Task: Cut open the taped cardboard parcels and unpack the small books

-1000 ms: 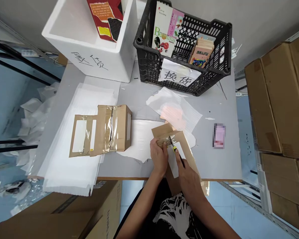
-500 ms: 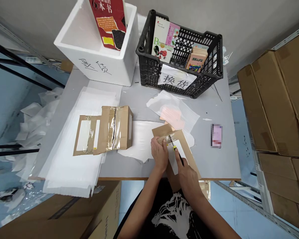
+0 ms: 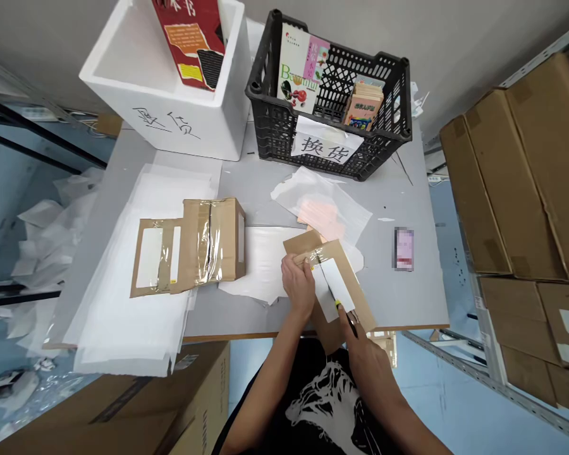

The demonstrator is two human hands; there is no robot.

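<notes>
A brown cardboard package (image 3: 355, 282) with a white label lies tilted at the table's front edge. My left hand (image 3: 299, 284) grips its upper left side, thumb on the taped part. In my right hand (image 3: 360, 338) is a utility knife (image 3: 338, 304) with a yellow and black handle. Its blade lies along the white label, pointing up toward the clear tape. A dark line runs from the tape across the label. Left of my hands, an opened cardboard box (image 3: 211, 243) with shiny tape rests on white sheets (image 3: 123, 335).
At the back stand a white foam box (image 3: 208, 123) with a red book and a black crate (image 3: 275, 136) holding books. Torn white wrapping (image 3: 289, 189) lies in front of the crate. A phone (image 3: 403, 248) lies at right. Cartons (image 3: 512, 170) are stacked beyond the table.
My right hand has drawn the knife down and right, away from the tape and across the label. My left hand keeps its hold on the package. The whole view has shifted slightly.
</notes>
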